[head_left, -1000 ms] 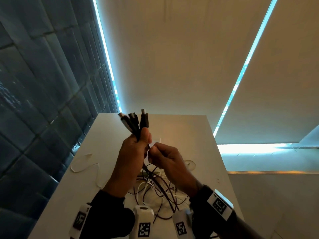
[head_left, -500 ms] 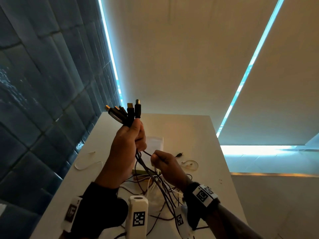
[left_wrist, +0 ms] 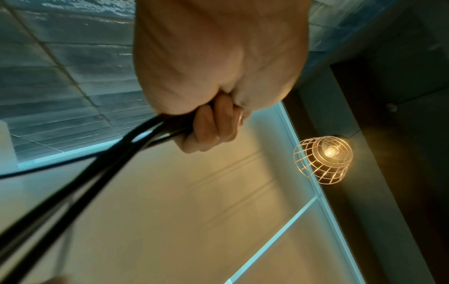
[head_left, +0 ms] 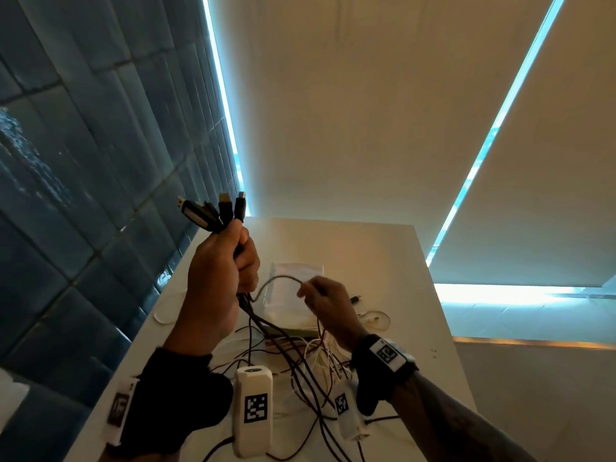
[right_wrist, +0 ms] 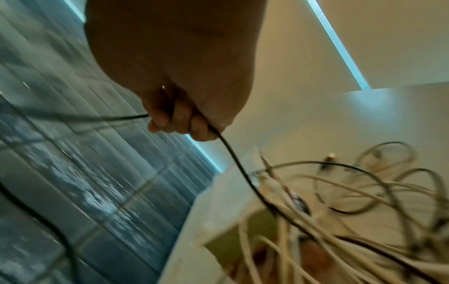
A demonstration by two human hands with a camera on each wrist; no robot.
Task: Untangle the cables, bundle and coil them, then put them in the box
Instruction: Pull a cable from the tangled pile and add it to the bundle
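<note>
**Untangling in hand: 1 strand drawn clear of the gathered plugs**

The job sits at its first step, by my reading: cables are being separated, and nothing is yet coiled or boxed. The left hand (head_left: pixel 216 278) is raised above the table (head_left: pixel 383 255), fingers wrapped tight around a bunch of black cables (head_left: pixel 283 348) just below their plugs (head_left: pixel 216 211), which fan out above the fist. In the left wrist view the curled fingers (left_wrist: pixel 213 126) close fully over the dark leads. The right hand (head_left: pixel 328 303) sits lower and just beside it, thumb and fingertips nipping 1 thin black cable (head_left: pixel 276 281) that arches across from the left fist. The right wrist view shows that strand passing through the pinch and trailing down into the heap of white and dark cables (head_left: pixel 310 358) on the table.

The box (head_left: pixel 300 323) appears to lie open under the tangle, behind the hands; its edges are hard to make out.

Next, the pinched strand likely needs following down its length to free it from the heap, while the left fist keeps the plug ends together.
</note>
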